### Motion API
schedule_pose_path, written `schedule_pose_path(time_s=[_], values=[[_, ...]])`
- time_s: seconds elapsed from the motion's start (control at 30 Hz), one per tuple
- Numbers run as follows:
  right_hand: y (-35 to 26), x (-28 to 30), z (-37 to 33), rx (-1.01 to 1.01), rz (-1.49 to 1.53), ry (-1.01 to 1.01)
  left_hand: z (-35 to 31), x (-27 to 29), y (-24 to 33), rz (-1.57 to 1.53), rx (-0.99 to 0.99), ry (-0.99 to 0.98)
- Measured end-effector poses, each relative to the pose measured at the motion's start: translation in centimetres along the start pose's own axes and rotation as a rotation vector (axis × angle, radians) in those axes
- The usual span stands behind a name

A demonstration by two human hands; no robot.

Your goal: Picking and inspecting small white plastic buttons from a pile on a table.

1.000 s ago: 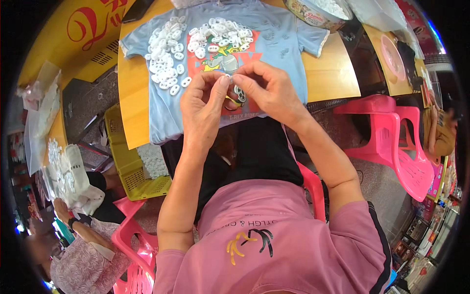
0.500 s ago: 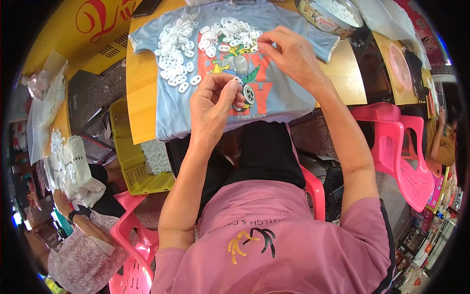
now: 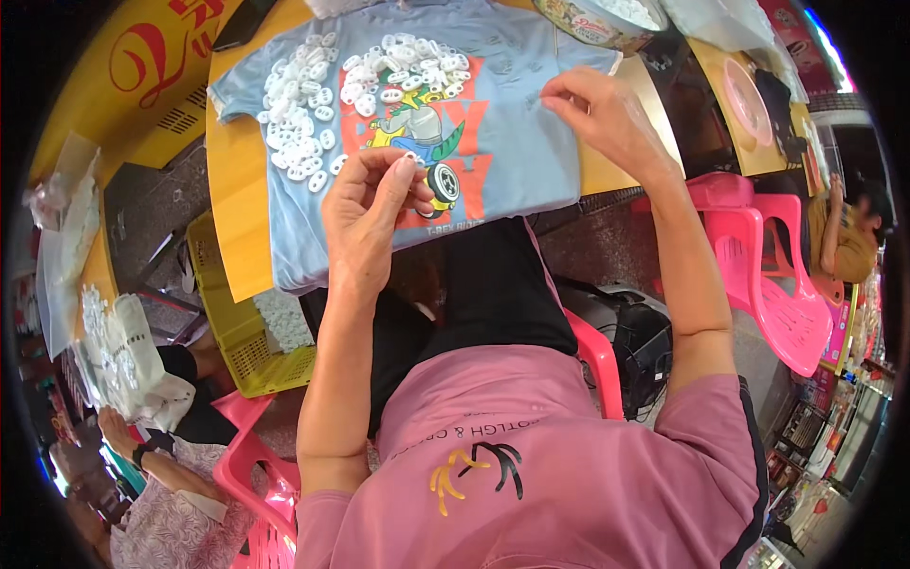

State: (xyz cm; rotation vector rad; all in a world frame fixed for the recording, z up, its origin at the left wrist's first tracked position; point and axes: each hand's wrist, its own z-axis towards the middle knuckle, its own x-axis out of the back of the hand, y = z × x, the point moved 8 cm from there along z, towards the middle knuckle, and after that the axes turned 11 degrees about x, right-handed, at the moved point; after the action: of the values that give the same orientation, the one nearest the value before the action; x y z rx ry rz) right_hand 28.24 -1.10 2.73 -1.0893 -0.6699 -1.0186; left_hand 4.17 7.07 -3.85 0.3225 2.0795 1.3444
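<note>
Head view: the left hand (image 3: 363, 213) stays pinched on a white piece (image 3: 410, 156) near centre frame. The right hand (image 3: 611, 123), previously beside the right pile (image 3: 400, 78), is now apart, upper right; its grip I cannot tell.

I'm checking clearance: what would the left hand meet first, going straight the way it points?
Probably the right cluster of white oval plastic pieces, if the left hand clears the blue printed fabric T-shirt beneath; depth is unclear, so it might brush that shirt first.
</note>
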Motion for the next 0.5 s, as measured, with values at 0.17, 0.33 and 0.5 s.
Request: schedule_pose_path(time_s=[0.17,0.33,0.5], values=[[-2.4,-0.5,-1.3,0.135,-0.07,-0.017,0.0,0.1,0.0,0.019,-0.015,0.017],[-2.9,-1.1,-2.0,0.107,-0.105,-0.016,0.0,0.0,-0.1,0.002,0.0,0.014],[-2.2,-1.1,-2.0,0.097,-0.046,0.004,0.0,0.0,-0.1,0.006,-0.009,0.006]])
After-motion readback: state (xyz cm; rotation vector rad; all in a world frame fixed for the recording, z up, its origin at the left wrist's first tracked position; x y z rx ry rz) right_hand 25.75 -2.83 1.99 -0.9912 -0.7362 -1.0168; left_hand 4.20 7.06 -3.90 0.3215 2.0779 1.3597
